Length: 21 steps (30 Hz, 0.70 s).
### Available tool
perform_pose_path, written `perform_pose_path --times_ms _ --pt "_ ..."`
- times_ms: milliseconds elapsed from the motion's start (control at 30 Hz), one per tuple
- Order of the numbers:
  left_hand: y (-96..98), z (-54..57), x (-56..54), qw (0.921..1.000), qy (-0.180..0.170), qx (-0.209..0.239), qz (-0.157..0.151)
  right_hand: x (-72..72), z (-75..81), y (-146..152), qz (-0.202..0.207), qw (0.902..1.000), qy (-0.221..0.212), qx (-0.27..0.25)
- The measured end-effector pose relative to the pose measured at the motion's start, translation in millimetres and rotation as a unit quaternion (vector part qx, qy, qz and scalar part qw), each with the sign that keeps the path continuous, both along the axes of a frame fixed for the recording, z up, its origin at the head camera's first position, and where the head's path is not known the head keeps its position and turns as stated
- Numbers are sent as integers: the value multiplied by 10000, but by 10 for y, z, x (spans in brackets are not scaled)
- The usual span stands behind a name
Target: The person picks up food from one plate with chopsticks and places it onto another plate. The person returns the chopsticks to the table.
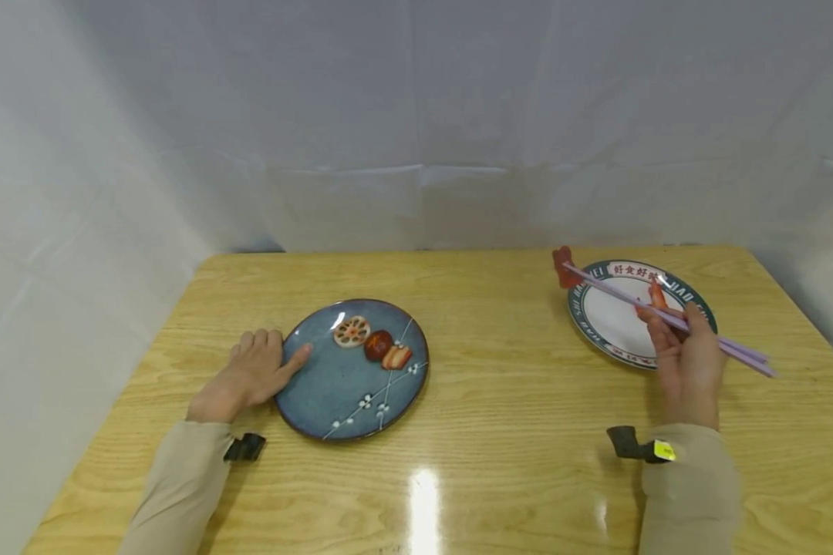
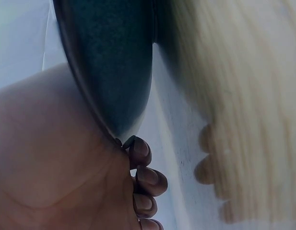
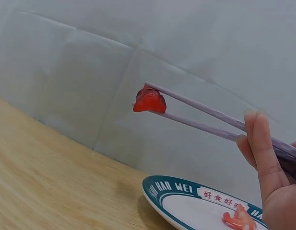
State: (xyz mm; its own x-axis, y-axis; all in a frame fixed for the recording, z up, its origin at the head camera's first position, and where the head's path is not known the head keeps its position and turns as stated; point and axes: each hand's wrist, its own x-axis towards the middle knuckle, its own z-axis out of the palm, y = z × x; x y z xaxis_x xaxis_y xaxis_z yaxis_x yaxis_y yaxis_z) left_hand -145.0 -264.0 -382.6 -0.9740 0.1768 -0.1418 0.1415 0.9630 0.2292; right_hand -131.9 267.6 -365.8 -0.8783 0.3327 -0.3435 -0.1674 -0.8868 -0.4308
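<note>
My right hand [image 1: 690,362] holds a pair of lilac chopsticks [image 1: 618,294]. Between their tips is a small, glossy red food piece [image 3: 150,100], held in the air just off the left rim of a white plate with a green lettered border [image 1: 586,324]. An orange-red piece, perhaps shrimp [image 3: 240,219], lies on that plate, partly hidden by the hand. At the left, my left hand [image 1: 253,370] grips the edge of a blue plate [image 1: 326,385], thumb over the rim and fingers outside it. On the blue plate lie a lotus root slice [image 1: 352,332], a round brown mushroom cap [image 1: 378,346] and a striped meat-like piece [image 1: 396,357].
Both plates stand on a wooden table [image 1: 500,416], with a stretch of wood between them. A pale cloth-like backdrop [image 1: 416,116] hangs behind the table's far edge and along its sides. Dark straps with small mounts [image 1: 245,447] sit at both wrists.
</note>
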Motion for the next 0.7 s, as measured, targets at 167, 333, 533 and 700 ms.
perform_pose_path --times_ms 167,333,533,700 --pt "-1 -5 -7 10000 29 -26 -12 -15 17 -57 225 9997 2 80" --pt "-3 -10 -10 10000 14 -52 2 -24 28 -96 217 9996 103 173" --pt "-4 -7 -9 10000 28 -55 -5 -20 56 -160 299 9987 210 343" --pt "-6 -9 -11 10000 8 -68 -17 -19 60 -195 343 9985 196 387"
